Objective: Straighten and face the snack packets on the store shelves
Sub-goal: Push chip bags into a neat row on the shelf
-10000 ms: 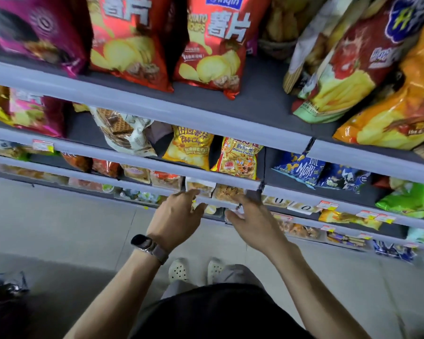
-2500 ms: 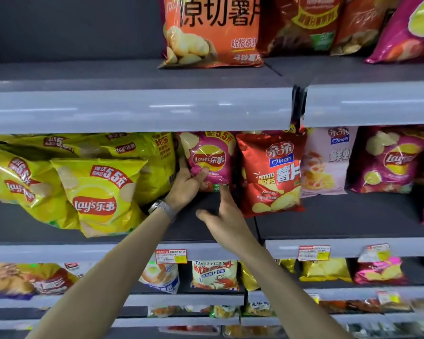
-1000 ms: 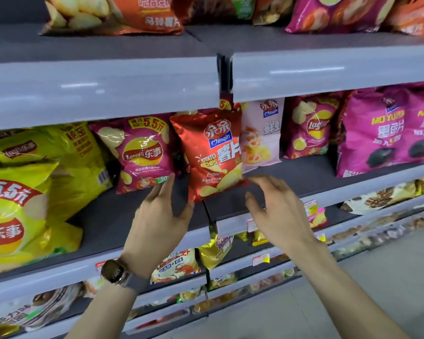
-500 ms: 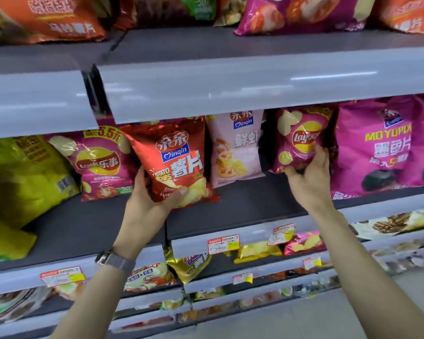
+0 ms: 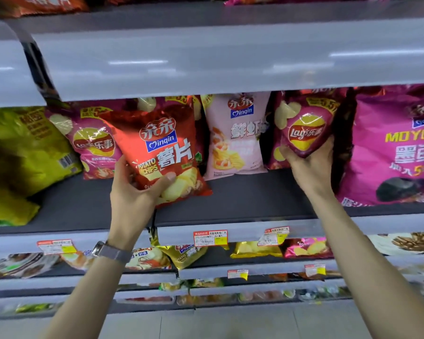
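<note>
The glossy red Qinqin potato chip bag (image 5: 162,155) sits tilted on the dark grey shelf board (image 5: 230,199), its lower left corner pinched by the left hand (image 5: 132,194), thumb on the front and fingers behind. Over on the right, the right hand (image 5: 313,165) cups the bottom of the shiny magenta Lay's bag (image 5: 304,128) with fingers curled up around it. A pale pink Qinqin shrimp snack bag (image 5: 235,135) stands upright between the two hands.

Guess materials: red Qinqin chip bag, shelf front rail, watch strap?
Red Qinqin chip bag: glossy plastic film, likely foil-lined; crinkles and bright glare, dents under the left hand.
Shelf front rail: looks like smooth painted metal or plastic; soft light streaks, can't tell which.
Watch strap: grey, possibly metal mesh or fabric; too blurred.
</note>
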A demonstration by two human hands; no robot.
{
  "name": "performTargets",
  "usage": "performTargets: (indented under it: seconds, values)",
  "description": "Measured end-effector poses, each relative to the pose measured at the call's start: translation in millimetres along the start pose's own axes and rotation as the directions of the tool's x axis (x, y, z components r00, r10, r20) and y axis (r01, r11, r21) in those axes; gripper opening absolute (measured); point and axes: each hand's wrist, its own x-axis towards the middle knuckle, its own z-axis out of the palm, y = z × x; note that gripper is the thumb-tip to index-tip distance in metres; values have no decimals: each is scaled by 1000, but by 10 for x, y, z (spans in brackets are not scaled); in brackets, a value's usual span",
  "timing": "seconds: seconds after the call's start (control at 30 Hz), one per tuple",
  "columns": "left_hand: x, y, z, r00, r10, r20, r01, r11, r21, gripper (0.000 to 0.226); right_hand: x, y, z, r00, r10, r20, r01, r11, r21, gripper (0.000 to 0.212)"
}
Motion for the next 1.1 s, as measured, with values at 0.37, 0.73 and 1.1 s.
performTargets:
  seconds: [0.37,0.73,1.1]
  values:
    - [-75,122,-87,1000,-20,14,19,999,30,74,307,173,-50,978,205,-44,-193,964,184,101]
    - [-82,110,-36,998,-31,60,35,997,-66,75,238,31,-215,973,157,169,-194,953,232,72]
    - [-16,70,110,998,-41,48,44,997,-61,77,-319,-127,-338,989,122,77,-143,903,405,82]
